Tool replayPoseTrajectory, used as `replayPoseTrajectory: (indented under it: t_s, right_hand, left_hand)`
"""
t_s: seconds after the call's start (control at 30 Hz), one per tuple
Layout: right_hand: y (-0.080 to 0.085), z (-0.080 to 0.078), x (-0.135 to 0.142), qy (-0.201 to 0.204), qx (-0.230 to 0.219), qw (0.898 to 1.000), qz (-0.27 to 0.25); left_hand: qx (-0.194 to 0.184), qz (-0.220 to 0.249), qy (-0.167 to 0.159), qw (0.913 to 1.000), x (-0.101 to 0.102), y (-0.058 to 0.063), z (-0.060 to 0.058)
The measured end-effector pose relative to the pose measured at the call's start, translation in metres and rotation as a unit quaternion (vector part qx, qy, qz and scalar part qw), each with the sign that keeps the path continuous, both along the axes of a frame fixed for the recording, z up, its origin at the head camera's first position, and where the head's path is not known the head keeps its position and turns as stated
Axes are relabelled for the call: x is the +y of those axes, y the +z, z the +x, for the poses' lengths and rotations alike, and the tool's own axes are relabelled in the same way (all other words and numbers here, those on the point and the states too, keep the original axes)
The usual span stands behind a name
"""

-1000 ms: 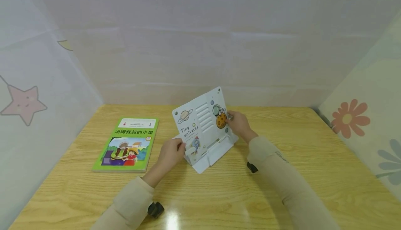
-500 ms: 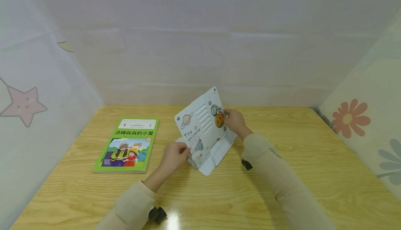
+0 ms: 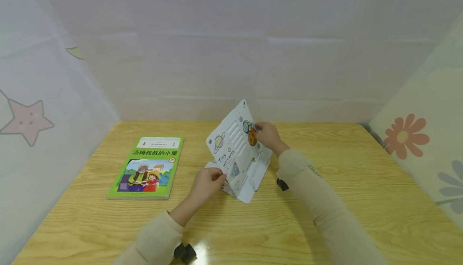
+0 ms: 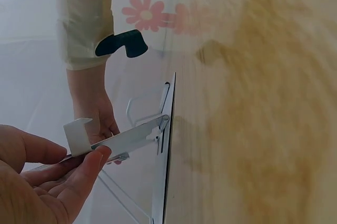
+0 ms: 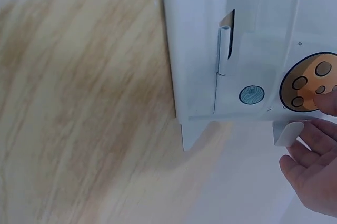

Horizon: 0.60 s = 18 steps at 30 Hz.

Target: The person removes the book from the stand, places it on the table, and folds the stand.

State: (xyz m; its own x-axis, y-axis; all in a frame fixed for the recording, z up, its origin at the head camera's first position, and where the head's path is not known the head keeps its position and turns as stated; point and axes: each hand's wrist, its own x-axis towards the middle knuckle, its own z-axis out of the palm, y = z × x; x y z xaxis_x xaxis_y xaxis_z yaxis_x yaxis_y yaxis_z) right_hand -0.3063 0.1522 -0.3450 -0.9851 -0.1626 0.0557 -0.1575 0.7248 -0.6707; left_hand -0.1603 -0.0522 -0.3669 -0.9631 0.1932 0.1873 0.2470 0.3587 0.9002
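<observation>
Left of my grip: green-covered paperback book [image 3: 145, 168]. My left hand [image 3: 205, 185] pinches one edge of the white, space-printed metal bookstand [image 3: 235, 140] tilted between; my right hand [image 3: 268, 136] pinches its other. Even pressure should prevent twisting.

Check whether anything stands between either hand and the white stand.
Nothing visible does: the left hand and the right hand each hold a side edge of the white stand. The green book lies apart, to the left.

A booth-like place: pale printed hangings [image 3: 61, 88] close three sides of a wood-grained table [image 3: 340, 204].
</observation>
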Motion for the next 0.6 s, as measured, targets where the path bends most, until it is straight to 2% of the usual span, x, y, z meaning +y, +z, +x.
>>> replayPoseTrajectory:
  t_s: [0.13, 0.4, 0.6]
  right_hand:
    - [0.002, -0.003, -0.002, 0.013, 0.003, 1.0, 0.008]
    - [0.007, -0.007, -0.01, 0.046, 0.008, 0.999, 0.011]
    - [0.007, -0.013, -0.017, 0.065, 0.034, 0.997, 0.037]
  left_hand:
    - [0.0, 0.01, -0.009, 0.9999, 0.004, 0.0, 0.002]
    - [0.024, -0.005, -0.02, 0.9995, 0.013, 0.002, 0.007]
    - [0.023, 0.016, -0.031, 0.9991, 0.019, 0.004, 0.011]
